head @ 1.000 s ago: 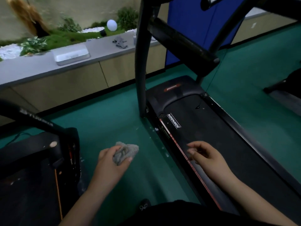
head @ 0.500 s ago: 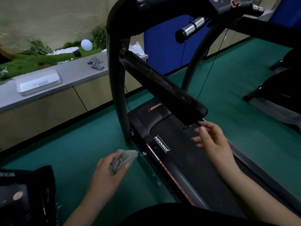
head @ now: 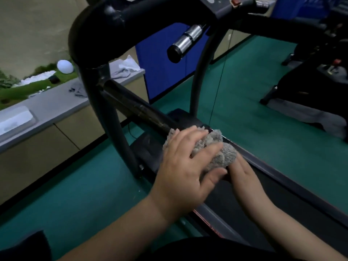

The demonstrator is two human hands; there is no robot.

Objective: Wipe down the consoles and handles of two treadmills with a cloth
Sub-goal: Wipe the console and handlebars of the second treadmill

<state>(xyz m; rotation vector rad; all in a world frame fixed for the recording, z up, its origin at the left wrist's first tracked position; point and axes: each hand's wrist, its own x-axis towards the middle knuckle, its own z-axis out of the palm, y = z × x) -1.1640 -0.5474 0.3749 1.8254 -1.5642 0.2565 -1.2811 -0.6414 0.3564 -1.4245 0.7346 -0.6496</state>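
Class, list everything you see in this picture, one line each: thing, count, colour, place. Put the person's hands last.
treadmill: one, black, centre
handrail: one, black, slanting from the left upright to the cloth
console: one, grey, top edge
pulse grip: one, silver, below console
cloth: one, grey, at handrail's near end, between the hands
counter: one, grey, left
tray: one, white, on counter
ball: one, white, behind counter
panel: one, blue, behind treadmill
floor: green
second machine: one, black, right
left hand: one, bare, grips cloth from above
right hand: one, bare, under cloth, fingers hidden
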